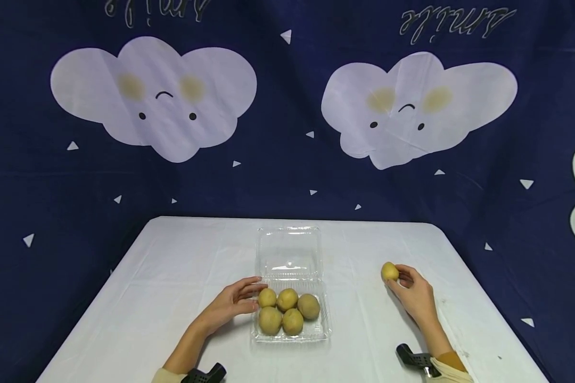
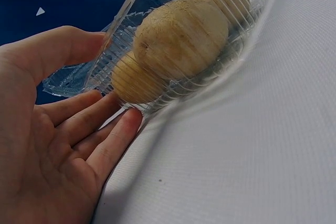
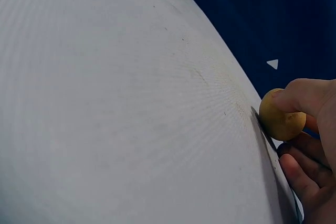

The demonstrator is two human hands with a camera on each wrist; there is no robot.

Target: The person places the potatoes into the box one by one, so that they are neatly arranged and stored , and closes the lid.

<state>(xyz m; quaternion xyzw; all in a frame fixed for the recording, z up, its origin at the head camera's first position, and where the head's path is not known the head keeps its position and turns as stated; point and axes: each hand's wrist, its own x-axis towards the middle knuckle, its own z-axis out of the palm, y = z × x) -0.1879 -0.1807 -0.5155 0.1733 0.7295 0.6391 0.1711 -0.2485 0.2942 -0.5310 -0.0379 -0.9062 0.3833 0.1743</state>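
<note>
A clear plastic clamshell box (image 1: 327, 334) lies on the table with its lid (image 1: 289, 250) folded back. Several round, yellow-brown potatoes (image 1: 293, 322) sit in its base; their skin looks slightly rough in the left wrist view. At the box's left side is my left hand (image 1: 232, 303), its fingers (image 2: 113, 140) fairly straight and touching the ribbed outer wall, its thumb near the rim. Off to the right, my right hand (image 1: 416, 297) pinches a single small potato (image 1: 389, 271) between thumb and fingers, at or just over the table surface; any gap beneath it is hard to judge.
A white cloth covers the table (image 1: 354, 255). Behind it hangs a dark blue curtain (image 1: 287, 181) with pale clouds and small triangles. Black wrist camera mounts (image 1: 414, 357) sit at both sleeves. Small dark specks mark the cloth near the right forearm.
</note>
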